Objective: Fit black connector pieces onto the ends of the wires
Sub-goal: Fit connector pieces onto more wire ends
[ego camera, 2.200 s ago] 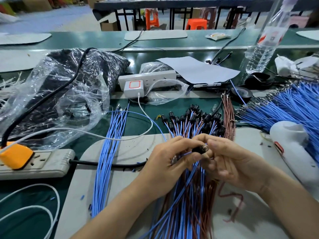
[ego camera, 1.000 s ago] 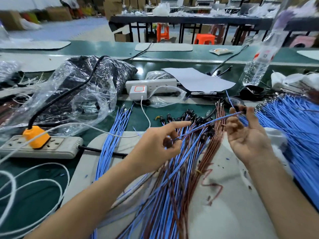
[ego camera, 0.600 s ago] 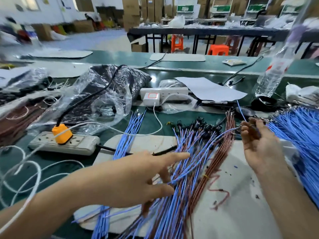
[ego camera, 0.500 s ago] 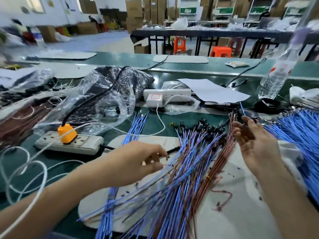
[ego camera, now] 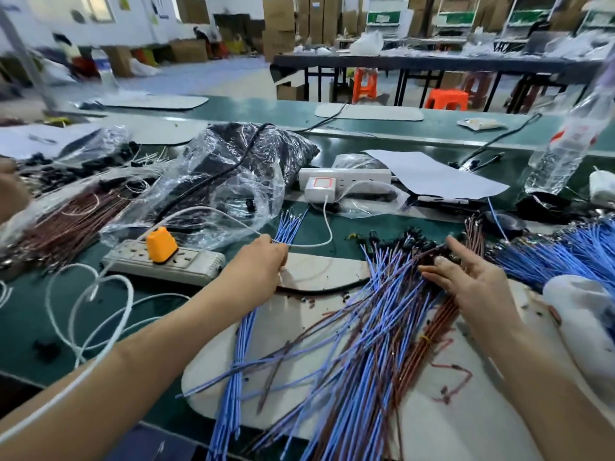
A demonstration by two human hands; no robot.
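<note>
Splayed blue, brown wires [ego camera: 376, 331] (black connectors [ego camera: 412, 239])

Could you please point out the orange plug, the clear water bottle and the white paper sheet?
Orange plastic plug [ego camera: 161, 245], head view, middle of its body.
Clear plastic water bottle [ego camera: 555, 161], head view, lower part of its body.
White sheet of paper [ego camera: 429, 174], head view, middle of the sheet.

Bright even indoor light, soft shadows, blurred background, wide-angle bending at edges
</note>
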